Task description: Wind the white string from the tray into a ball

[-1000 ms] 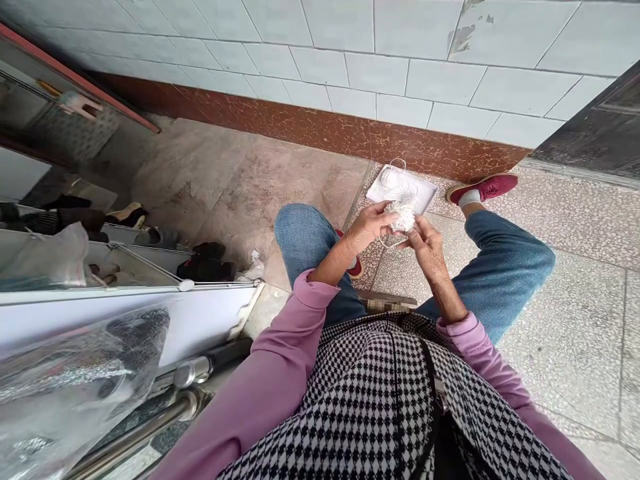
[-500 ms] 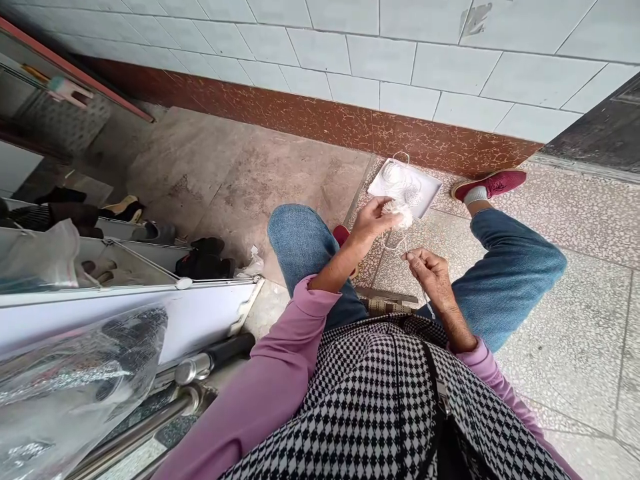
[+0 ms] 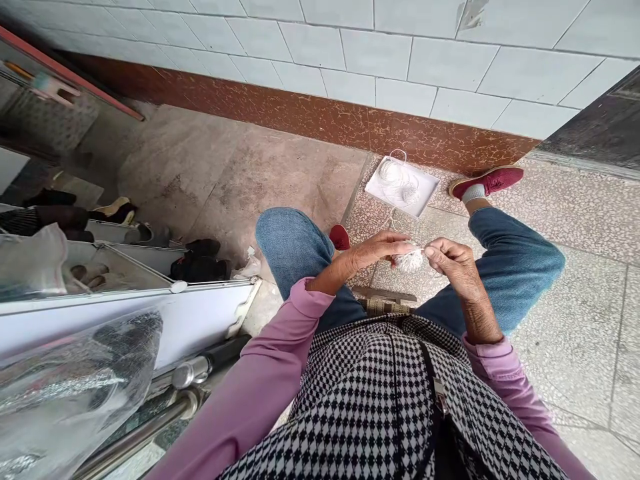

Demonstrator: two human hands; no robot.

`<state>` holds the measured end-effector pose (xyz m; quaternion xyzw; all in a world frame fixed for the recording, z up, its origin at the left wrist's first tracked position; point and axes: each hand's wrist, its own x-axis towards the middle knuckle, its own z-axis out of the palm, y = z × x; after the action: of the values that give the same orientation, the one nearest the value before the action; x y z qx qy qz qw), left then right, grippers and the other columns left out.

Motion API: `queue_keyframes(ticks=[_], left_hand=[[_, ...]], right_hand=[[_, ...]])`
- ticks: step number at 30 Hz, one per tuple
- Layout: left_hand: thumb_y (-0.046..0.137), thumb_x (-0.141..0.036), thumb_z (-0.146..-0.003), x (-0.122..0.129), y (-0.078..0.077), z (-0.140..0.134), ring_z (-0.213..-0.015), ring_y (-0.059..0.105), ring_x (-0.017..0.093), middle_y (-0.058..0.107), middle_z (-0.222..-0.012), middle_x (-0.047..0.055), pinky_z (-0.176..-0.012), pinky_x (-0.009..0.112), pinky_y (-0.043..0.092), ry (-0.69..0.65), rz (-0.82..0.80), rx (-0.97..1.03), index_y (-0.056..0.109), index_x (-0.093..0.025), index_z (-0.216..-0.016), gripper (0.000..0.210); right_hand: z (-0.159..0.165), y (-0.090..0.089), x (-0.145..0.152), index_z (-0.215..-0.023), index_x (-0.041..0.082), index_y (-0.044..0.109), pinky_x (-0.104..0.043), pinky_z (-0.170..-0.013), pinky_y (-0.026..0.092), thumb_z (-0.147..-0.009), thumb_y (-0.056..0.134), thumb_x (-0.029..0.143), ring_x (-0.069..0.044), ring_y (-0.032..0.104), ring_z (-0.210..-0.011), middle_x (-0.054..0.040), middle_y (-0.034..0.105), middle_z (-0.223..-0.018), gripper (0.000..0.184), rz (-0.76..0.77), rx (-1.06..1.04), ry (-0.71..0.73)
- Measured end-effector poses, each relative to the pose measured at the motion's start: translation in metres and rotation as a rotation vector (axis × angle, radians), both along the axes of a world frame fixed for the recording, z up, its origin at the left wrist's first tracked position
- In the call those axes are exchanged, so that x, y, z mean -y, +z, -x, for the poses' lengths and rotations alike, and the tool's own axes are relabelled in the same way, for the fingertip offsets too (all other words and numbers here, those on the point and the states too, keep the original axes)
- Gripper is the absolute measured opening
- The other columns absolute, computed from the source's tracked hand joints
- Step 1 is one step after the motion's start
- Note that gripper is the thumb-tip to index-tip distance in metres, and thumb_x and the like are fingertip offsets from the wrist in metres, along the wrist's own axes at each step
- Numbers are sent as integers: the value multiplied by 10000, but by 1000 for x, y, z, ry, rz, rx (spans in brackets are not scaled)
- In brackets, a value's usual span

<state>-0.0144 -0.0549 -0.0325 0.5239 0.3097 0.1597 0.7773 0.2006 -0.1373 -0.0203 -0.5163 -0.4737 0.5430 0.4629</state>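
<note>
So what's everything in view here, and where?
Yarn bundle: one, white, in left hand
Tray: one, white, on floor
Yarn coils: several, white, in tray
Wall: one, pale tiles, top
Rack: one, white, left
Stored shoes: several, mostly dark, on rack
Plastic sheet: one, clear, lower left
Metal tubes: several, silver, lower left
Worn shoes: two, red, on feet
Checked garment: one, black and white, torso
Jeans: one pair, blue, legs
Sleeves: two, purple, arms
Left hand: one, bare, around bundle
Right hand: one, bare, at bundle's edge

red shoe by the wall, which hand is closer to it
Right. The right hand is below and slightly left of the red shoe in the picture; the left hand is farther left, holding the white yarn bundle.
</note>
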Motion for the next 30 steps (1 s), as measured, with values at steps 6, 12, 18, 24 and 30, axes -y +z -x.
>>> queue_keyframes(ticks=[6, 12, 18, 24, 30], left_hand=[[896, -655, -712, 1, 7, 8, -661, 588, 126, 699, -913, 39, -580, 277, 454, 13, 168, 163, 779, -220, -1157, 634], [870, -811, -585, -5, 6, 13, -705, 716, 245, 762, -878, 117, -527, 316, 486, 88, 196, 286, 792, -184, -1143, 842], [913, -763, -513, -7, 4, 20, -705, 747, 267, 782, -836, 110, -607, 355, 543, 131, 187, 276, 798, -193, -1077, 810], [933, -709, -486, -8, 11, 22, -953, 788, 349, 804, -1038, 147, -688, 389, 594, 236, 202, 276, 767, -200, -1090, 807], [839, -557, -775, -25, 19, 21, -1269, 710, 325, 756, -1183, 106, -925, 437, 639, 584, 139, 286, 684, -236, -1161, 525]], right_hand=[[11, -10, 1, -760, 215, 700, -268, -486, 233, -865, 847, 653, -94, 309, -485, 68, 454, -533, 474, 43, -122, 8], [7, -19, 5, -801, 213, 723, -254, -472, 253, -861, 842, 652, -97, 370, -491, 50, 522, -573, 459, 86, -109, -36], [9, -30, 13, -805, 223, 681, -242, -445, 218, -838, 840, 691, -94, 372, -472, 49, 528, -572, 496, 139, -115, -44], [14, -39, 15, -903, 248, 658, -238, -433, 145, -806, 857, 683, -81, 219, -450, 105, 376, -542, 488, 178, -242, -105], [6, -46, 24, -890, 241, 678, -244, -441, 108, -796, 861, 677, -85, 135, -473, 123, 239, -557, 482, 241, -262, -146]])
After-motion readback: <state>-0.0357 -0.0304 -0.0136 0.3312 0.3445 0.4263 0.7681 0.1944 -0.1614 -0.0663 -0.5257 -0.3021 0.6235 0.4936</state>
